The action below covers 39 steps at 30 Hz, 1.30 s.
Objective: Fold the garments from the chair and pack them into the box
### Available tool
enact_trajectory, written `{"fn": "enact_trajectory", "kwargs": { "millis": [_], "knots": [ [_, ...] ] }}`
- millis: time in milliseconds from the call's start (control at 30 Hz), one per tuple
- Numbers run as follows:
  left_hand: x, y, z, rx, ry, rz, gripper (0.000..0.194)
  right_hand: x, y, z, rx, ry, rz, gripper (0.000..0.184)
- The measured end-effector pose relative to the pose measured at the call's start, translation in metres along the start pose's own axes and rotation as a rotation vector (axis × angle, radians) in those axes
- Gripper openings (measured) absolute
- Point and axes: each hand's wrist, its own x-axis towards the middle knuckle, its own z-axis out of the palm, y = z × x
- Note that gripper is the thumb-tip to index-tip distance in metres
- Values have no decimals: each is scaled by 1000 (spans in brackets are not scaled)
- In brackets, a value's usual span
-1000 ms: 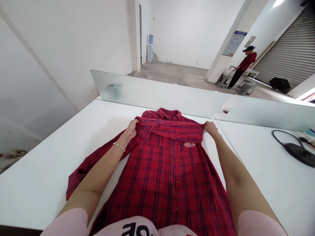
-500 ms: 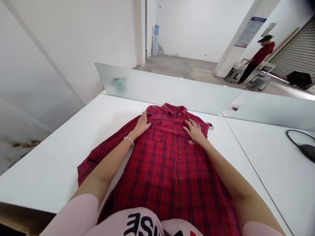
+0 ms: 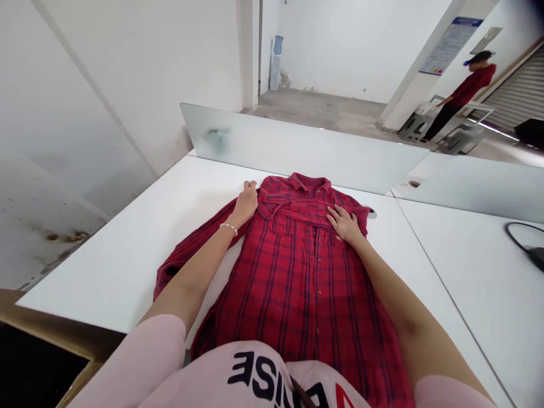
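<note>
Head view: red plaid flannel shirt (image 3: 297, 283) lying flat on smooth white counter (image 3: 127, 272), buttons upward, two bare hands on it.

Soft, brushed cloth with dark crossing lines; pointed collar (image 3: 306, 182) toward frosted glass panel (image 3: 297, 144); wrinkled folded band (image 3: 293, 209) of the same cloth across chest. Left hand (image 3: 245, 205), with small beaded bracelet (image 3: 228, 228) on thin wrist, at shirt's edge near shoulder, fingers together, grip on cloth impossible to tell. Right hand (image 3: 343, 224) pressed flat on folded band, fingers a little apart, grip open, nothing clamped. Long sleeve (image 3: 191, 255) stretched diagonally over counter, partly under left forearm.
</note>
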Motion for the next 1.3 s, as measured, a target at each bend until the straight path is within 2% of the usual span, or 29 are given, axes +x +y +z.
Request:
{"fn": "enact_trajectory", "kwargs": {
  "millis": [67, 167, 233, 267, 333, 433, 533, 733, 867, 967, 1067, 1200, 1300],
  "knots": [
    [-10, 6, -7, 15, -47, 125, 26, -2, -2, -2, -6, -5, 1, 56],
    [-25, 15, -10, 86, -251, 294, 33, -3, -5, -4, -35, -12, 25, 59],
    [-31, 18, -7, 162, -336, 336, 37, -5, -6, -5, -65, -13, 49, 59],
    [-33, 19, -5, 184, -344, 340, 31, -6, -7, -5, -82, -17, 53, 59],
    [-32, 18, -1, 158, -329, 332, 17, -9, -6, -6, -123, -50, 39, 55],
    [-23, 11, 4, 8, -267, 245, 23, -15, -2, -6, -167, -106, 6, 55],
    [-12, 3, 5, -126, -194, 132, 21, -19, 5, -6, -168, -106, 19, 56],
    [-7, 0, 4, 27, -218, 73, 22, -18, 9, -6, -121, -61, 81, 50],
    [-9, -11, 4, 77, -174, 39, 28, -16, 9, -9, -87, -46, 114, 48],
    [-14, -31, -8, 86, -177, 10, 41, -16, 9, -13, -64, -37, 136, 51],
    [-26, -53, -33, 184, -186, 9, 44, -16, -3, -16, -41, -2, 158, 57],
    [-47, -78, -64, 320, -222, -99, 42, -14, -38, -16, 67, 73, 137, 63],
    [-57, -91, -78, 338, -312, -84, 28, -12, -65, -12, 100, 33, 53, 62]
  ]
}}
